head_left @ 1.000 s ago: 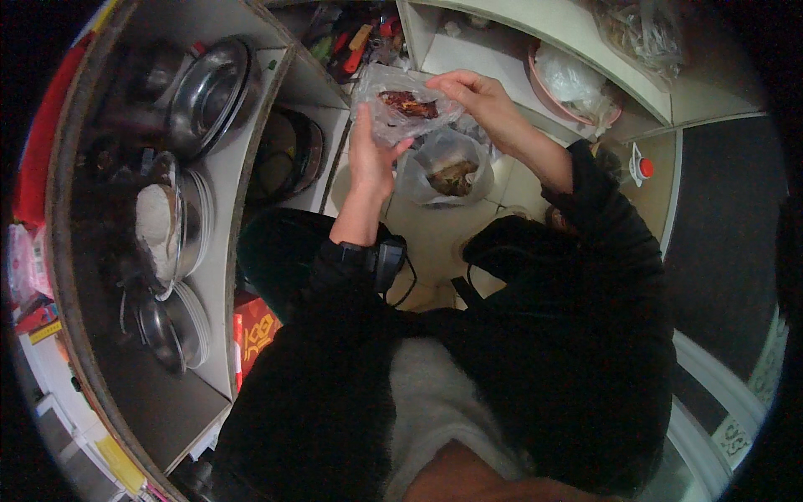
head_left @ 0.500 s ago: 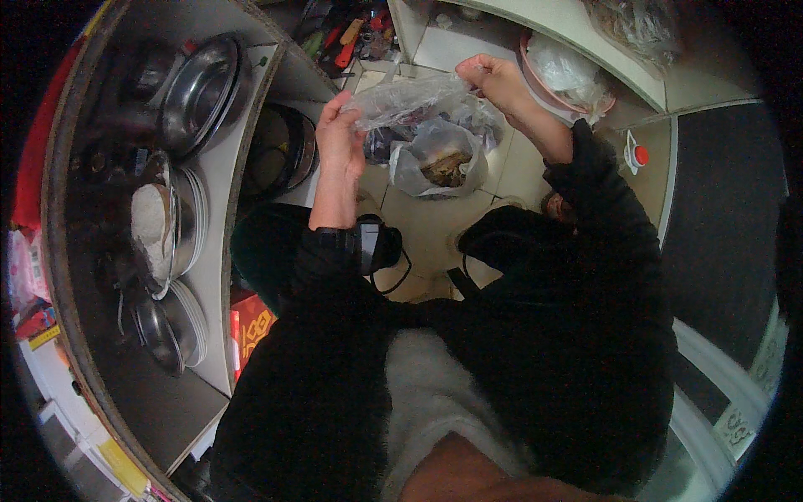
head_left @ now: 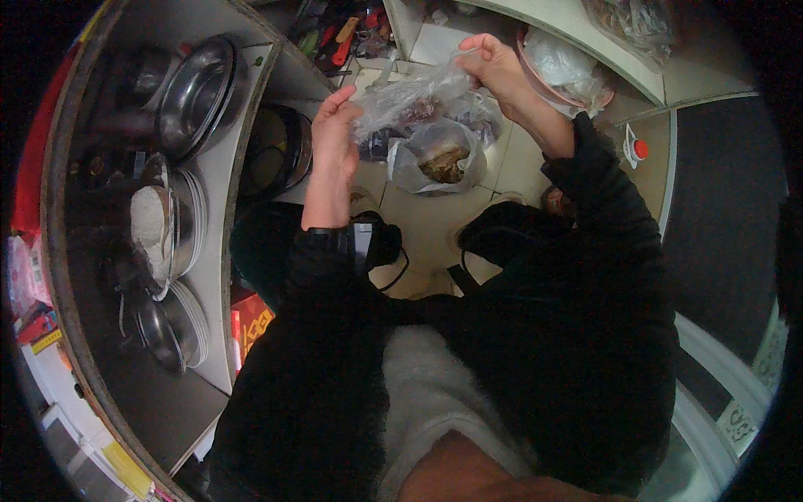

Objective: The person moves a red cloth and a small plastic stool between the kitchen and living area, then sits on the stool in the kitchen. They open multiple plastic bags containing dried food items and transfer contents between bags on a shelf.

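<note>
Between my two hands a clear plastic bag [head_left: 414,99] is stretched out above the floor. My left hand [head_left: 336,121] pinches its left end, with the fingers closed on the film. The other end is gripped by my right hand [head_left: 491,69], raised a little higher and farther away. Below and slightly nearer, an opened whitish plastic bag [head_left: 403,167] stands on the floor tiles with brown dried pieces [head_left: 446,164] inside. More clear bags [head_left: 477,113] with dark contents lie just behind it, partly covered by the stretched bag.
On the left, shelves hold metal bowls [head_left: 196,96], a pot of white powder [head_left: 150,226] and stacked plates [head_left: 188,322]. A dark round pot [head_left: 276,151] sits low beside them. At the back right is a pink basin [head_left: 529,71] with plastic bags. Tools [head_left: 345,40] lie at the far end.
The plastic bag has been tilted and pulled up on its right side, looking more crumpled. My right hand has risen slightly; my left hand has shifted a little left.
</note>
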`<state>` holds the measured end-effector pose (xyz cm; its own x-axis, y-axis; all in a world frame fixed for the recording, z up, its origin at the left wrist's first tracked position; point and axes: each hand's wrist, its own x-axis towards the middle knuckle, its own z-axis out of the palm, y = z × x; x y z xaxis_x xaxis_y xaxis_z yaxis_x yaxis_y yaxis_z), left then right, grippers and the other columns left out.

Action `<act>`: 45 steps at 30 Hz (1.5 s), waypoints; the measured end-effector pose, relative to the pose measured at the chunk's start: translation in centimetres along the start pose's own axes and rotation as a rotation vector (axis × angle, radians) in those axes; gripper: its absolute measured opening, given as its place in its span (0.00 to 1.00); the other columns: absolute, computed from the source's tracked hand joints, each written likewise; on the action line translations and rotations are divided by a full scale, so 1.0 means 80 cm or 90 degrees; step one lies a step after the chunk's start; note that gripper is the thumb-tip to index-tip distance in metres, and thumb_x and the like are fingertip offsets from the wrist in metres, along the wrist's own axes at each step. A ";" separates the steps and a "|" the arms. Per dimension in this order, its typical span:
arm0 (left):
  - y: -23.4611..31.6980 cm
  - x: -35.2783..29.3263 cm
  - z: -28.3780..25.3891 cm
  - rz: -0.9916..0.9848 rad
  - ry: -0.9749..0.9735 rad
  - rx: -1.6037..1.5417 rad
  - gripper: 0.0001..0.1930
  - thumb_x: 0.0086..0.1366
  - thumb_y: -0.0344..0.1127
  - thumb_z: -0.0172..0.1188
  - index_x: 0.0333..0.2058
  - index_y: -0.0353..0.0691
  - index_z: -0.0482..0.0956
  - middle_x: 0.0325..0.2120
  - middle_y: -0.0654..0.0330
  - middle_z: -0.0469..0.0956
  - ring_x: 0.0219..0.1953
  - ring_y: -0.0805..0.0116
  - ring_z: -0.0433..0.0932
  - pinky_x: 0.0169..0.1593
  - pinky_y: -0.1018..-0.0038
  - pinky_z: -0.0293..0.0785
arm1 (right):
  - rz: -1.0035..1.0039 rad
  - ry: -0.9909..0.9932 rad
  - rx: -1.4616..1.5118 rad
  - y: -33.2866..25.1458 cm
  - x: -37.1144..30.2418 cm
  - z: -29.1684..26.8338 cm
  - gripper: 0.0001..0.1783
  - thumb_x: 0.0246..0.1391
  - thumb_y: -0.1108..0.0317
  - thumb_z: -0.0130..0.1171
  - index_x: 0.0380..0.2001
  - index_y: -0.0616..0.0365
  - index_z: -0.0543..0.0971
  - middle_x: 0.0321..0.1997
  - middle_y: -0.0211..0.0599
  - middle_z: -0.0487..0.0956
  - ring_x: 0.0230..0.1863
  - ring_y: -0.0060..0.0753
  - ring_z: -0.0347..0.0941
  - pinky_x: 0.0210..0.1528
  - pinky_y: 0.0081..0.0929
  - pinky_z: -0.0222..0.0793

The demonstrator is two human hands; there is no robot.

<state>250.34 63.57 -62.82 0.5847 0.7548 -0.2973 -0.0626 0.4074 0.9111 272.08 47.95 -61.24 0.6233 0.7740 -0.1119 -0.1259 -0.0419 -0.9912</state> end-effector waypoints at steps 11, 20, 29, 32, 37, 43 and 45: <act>0.007 0.014 -0.002 0.054 0.075 0.213 0.10 0.52 0.30 0.61 0.34 0.39 0.73 0.21 0.64 0.73 0.21 0.73 0.71 0.25 0.76 0.66 | -0.062 0.004 -0.266 -0.010 0.001 -0.009 0.06 0.55 0.64 0.58 0.34 0.52 0.77 0.29 0.27 0.76 0.23 0.16 0.69 0.24 0.20 0.65; 0.094 0.025 0.044 0.014 -0.125 0.240 0.11 0.57 0.33 0.59 0.38 0.37 0.73 0.20 0.64 0.76 0.19 0.80 0.68 0.22 0.83 0.59 | -0.116 -0.149 -0.248 -0.051 -0.015 0.004 0.05 0.58 0.66 0.56 0.36 0.53 0.73 0.30 0.21 0.72 0.22 0.12 0.63 0.23 0.14 0.61; 0.075 0.010 0.078 -0.001 -0.257 0.293 0.12 0.61 0.41 0.57 0.25 0.39 0.75 0.17 0.64 0.74 0.21 0.76 0.72 0.29 0.81 0.64 | -0.268 -0.200 -0.231 -0.065 -0.023 0.031 0.08 0.57 0.64 0.59 0.37 0.55 0.75 0.25 0.21 0.71 0.24 0.11 0.64 0.22 0.13 0.59; 0.075 0.000 0.088 -0.089 -0.262 0.131 0.11 0.63 0.40 0.55 0.26 0.40 0.75 0.20 0.63 0.77 0.23 0.77 0.73 0.29 0.80 0.64 | -0.202 -0.192 -0.256 -0.073 -0.021 0.035 0.09 0.57 0.64 0.58 0.39 0.55 0.76 0.25 0.21 0.72 0.24 0.10 0.64 0.23 0.13 0.59; 0.076 -0.007 0.091 -0.088 -0.317 0.118 0.10 0.64 0.39 0.51 0.37 0.40 0.76 0.28 0.60 0.80 0.22 0.79 0.69 0.27 0.81 0.62 | -0.218 -0.203 -0.147 -0.076 -0.016 0.038 0.14 0.56 0.64 0.59 0.45 0.55 0.74 0.25 0.24 0.77 0.24 0.14 0.68 0.26 0.15 0.63; 0.060 0.003 0.081 -0.050 -0.268 0.107 0.11 0.63 0.34 0.51 0.40 0.38 0.78 0.29 0.58 0.81 0.17 0.81 0.61 0.21 0.83 0.57 | -0.297 -0.163 -0.161 -0.064 -0.014 0.033 0.14 0.53 0.76 0.53 0.45 0.54 0.72 0.27 0.24 0.73 0.29 0.15 0.67 0.31 0.15 0.63; 0.057 0.008 0.081 -0.026 -0.212 0.078 0.10 0.63 0.34 0.51 0.40 0.37 0.78 0.29 0.58 0.81 0.16 0.81 0.61 0.20 0.83 0.56 | -0.291 -0.229 -0.188 -0.066 -0.014 0.028 0.13 0.55 0.76 0.50 0.44 0.54 0.72 0.29 0.21 0.71 0.27 0.10 0.62 0.29 0.12 0.57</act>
<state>255.67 62.57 -56.98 0.8173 0.5222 -0.2433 0.0516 0.3543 0.9337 270.28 48.72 -55.72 0.2593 0.9160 0.3060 0.3402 0.2099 -0.9166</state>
